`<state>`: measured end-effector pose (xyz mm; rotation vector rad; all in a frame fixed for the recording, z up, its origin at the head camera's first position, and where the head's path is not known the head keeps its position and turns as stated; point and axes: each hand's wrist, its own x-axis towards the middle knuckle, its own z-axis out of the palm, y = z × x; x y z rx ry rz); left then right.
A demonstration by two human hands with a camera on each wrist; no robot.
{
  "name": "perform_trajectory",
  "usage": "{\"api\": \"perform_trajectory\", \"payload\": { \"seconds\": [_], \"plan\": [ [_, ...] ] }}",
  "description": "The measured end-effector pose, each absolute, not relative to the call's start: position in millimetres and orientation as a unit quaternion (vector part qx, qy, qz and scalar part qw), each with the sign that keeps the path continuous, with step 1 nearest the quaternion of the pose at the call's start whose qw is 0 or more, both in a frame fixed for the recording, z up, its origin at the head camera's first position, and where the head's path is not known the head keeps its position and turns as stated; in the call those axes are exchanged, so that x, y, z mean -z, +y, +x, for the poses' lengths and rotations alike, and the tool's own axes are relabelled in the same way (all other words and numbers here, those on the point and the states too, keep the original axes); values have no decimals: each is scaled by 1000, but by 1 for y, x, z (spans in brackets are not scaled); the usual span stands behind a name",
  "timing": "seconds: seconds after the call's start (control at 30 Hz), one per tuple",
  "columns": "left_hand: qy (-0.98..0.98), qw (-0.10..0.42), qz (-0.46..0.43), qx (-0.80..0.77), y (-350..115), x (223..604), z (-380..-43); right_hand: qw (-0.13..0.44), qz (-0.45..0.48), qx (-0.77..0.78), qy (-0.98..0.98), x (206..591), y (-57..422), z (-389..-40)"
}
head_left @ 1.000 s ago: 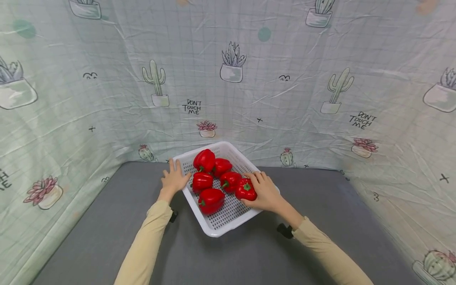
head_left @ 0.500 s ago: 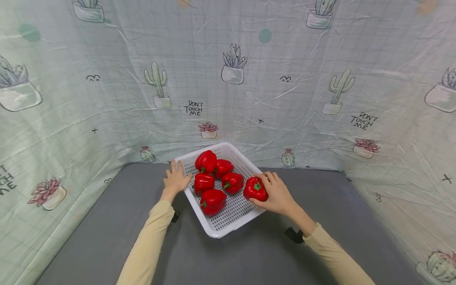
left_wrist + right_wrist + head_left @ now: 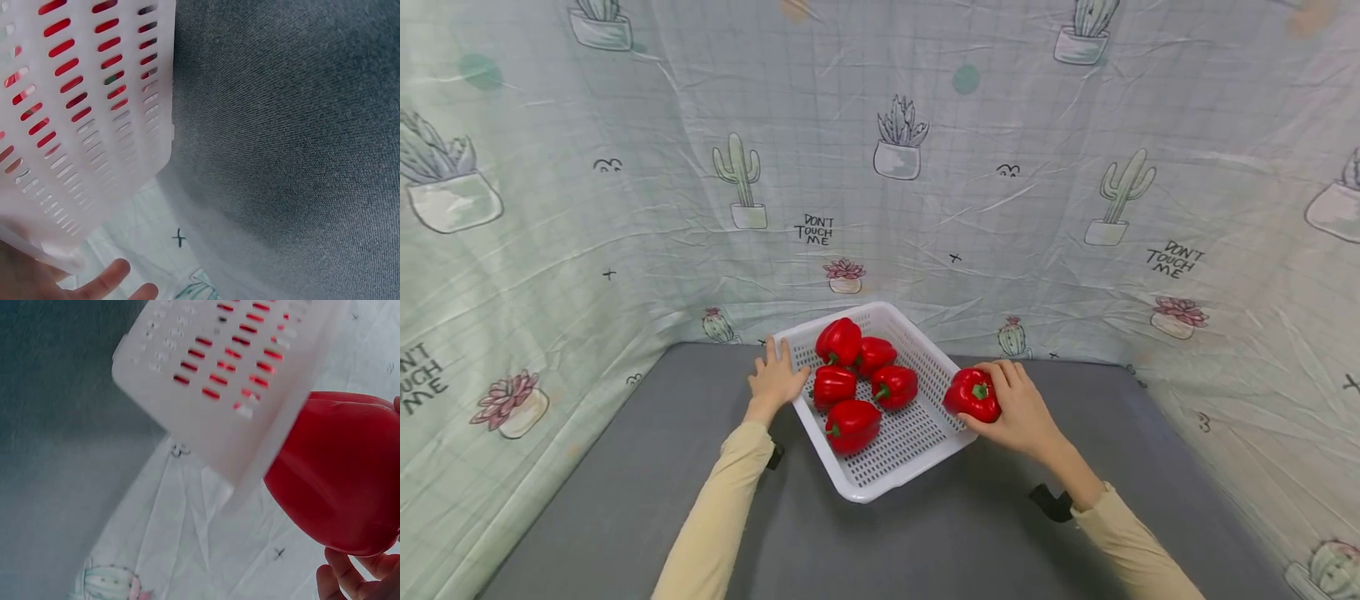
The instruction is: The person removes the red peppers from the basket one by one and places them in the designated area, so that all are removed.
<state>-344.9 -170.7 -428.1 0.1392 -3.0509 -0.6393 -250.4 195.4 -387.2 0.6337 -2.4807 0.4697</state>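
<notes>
A white plastic basket point(image 3: 901, 481) with slotted walls stands on the table, holding several red bell peppers point(image 3: 853, 427). My right hand point(image 3: 1018, 412) grips another red bell pepper point(image 3: 972, 395) at the basket's right rim, its green stem facing up toward the head camera. In the right wrist view this pepper point(image 3: 344, 472) overlaps the basket's rim, with fingertips point(image 3: 344, 570) beneath it. My left hand point(image 3: 775, 382) rests on the basket's left rim, fingers spread and straight. From the left wrist, the basket wall point(image 3: 81, 144) shows red through its slots.
The dark grey table point(image 3: 880, 550) extends around the basket. Behind it and along both sides hangs a pale cloth point(image 3: 925, 225) printed with cactus drawings.
My right hand has lifted its bell pepper from inside the basket and moved it right to the rim. The left hand stays at the left rim. The view has shifted slightly.
</notes>
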Motion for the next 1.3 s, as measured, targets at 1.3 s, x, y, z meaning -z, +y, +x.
{"api": "perform_trajectory", "payload": {
  "seconds": [1.3],
  "plan": [
    [-978, 14, 52, 199, -170, 427, -344, 309, 152, -131, -930, 399, 274, -282]
  ]
}}
